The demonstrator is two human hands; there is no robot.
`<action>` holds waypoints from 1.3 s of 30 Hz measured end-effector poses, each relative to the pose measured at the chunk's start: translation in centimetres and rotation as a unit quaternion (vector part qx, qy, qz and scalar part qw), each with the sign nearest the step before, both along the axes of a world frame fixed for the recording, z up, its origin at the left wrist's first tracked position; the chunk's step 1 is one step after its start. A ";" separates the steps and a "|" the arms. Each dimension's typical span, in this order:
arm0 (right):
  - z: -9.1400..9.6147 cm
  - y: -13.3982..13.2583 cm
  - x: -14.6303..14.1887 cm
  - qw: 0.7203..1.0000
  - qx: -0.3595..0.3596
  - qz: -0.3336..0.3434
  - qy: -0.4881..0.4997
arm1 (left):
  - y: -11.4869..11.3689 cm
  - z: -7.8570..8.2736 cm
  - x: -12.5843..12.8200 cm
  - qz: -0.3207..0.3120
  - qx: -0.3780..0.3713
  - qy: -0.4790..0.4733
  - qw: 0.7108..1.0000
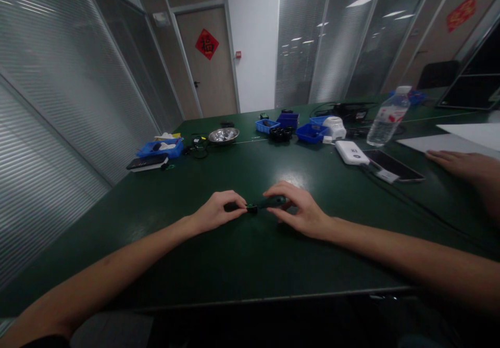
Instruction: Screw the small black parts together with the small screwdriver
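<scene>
Close above the dark green table (187, 264), my left hand (219, 210) pinches a small black part with some green on it (252, 208) between thumb and fingertips. My right hand (302, 210) is closed round the dark green handle of a screwdriver (275, 201). The screwdriver lies nearly level and points left at the small part. Its tip is too dark and blurred to tell whether it touches the part.
Blue bins (311, 133), a metal bowl (224, 136) and black parts (281, 134) stand farther back. A blue tray (175, 149) is at the left. At right are a white power bank (351, 152), a phone (394, 165), a water bottle (389, 119) and another person's hand (464, 165) on paper.
</scene>
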State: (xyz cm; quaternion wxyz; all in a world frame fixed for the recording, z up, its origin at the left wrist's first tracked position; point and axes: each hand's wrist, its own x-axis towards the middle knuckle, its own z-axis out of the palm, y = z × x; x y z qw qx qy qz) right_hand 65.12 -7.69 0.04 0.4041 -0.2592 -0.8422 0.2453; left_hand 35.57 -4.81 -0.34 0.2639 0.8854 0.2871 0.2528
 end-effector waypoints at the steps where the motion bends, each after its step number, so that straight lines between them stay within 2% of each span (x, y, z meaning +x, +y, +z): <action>1: -0.1 0.0 0.0 1.000 0.000 0.000 0.001 | 0.0 0.0 0.0 -0.002 -0.001 0.002 1.000; 5: -0.2 0.2 0.0 1.000 -0.015 -0.005 0.004 | 0.0 0.0 0.0 -0.003 -0.001 0.001 1.000; 10: -0.4 0.7 0.4 0.997 -0.070 -0.017 -0.008 | 0.0 0.0 0.0 -0.002 0.000 -0.004 1.000; 13: -0.5 1.1 0.7 0.994 -0.095 -0.032 -0.044 | 0.0 0.0 -0.1 -0.002 -0.006 0.000 1.000; 17: -0.1 1.2 0.8 0.991 -0.063 -0.042 -0.112 | 0.1 -0.2 -0.1 -0.003 -0.001 -0.004 1.000; 23: 0.6 0.6 0.5 0.986 -0.023 -0.049 -0.157 | 0.1 -0.4 0.0 0.004 0.005 0.000 1.000; 34: -0.1 0.8 0.2 0.982 -0.025 -0.060 -0.177 | 0.1 -0.1 -0.1 0.000 -0.002 -0.007 1.000; 39: -0.7 0.8 0.3 0.978 0.017 -0.056 -0.199 | 0.1 0.0 0.0 0.010 -0.014 0.000 1.000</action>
